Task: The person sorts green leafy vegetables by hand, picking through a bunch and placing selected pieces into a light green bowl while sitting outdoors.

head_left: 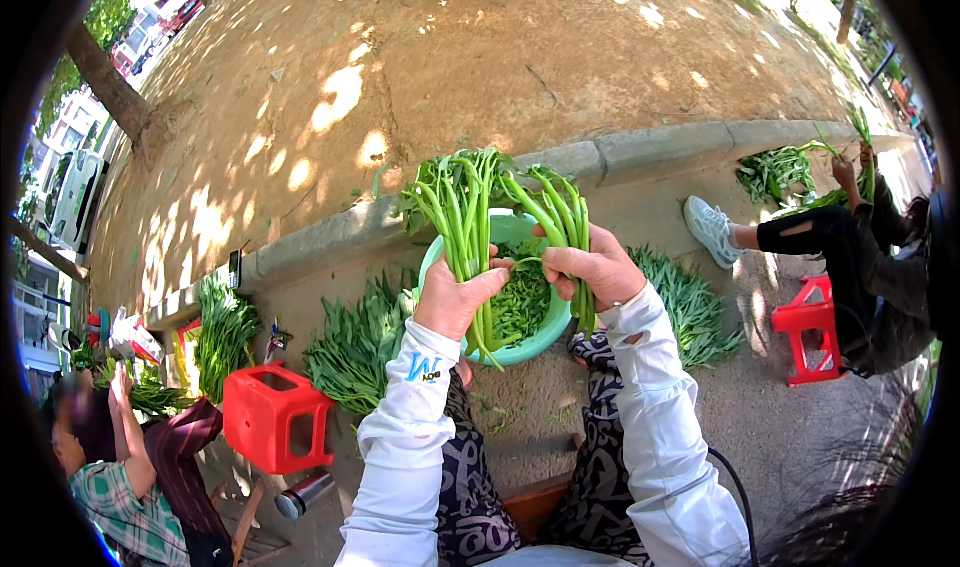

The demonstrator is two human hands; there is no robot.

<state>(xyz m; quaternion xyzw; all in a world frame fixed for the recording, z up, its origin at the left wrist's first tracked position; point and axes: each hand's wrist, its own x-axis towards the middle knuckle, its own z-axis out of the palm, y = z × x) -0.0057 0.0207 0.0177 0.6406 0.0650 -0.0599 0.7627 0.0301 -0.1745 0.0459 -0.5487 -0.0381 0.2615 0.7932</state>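
My left hand (457, 295) is closed round a thick bunch of long green stems (462, 229), which look like water spinach, with leaves folded over at the top. In my right hand (595, 267) is a smaller bunch of the same stems (562, 212), its cut ends pointing down. A thin stem stretches between the fingers of both hands. Beneath them stands a light green basin (548, 335) holding short cut green pieces (522, 305). My hands hide part of its rim.
Leafy heaps lie left (352, 347) and right (690, 307) of the basin. A red stool (275, 417) and a metal flask (305, 494) are at left, another red stool (806, 332) at right. People sit on both sides, handling greens. A stone curb (640, 155) runs behind.
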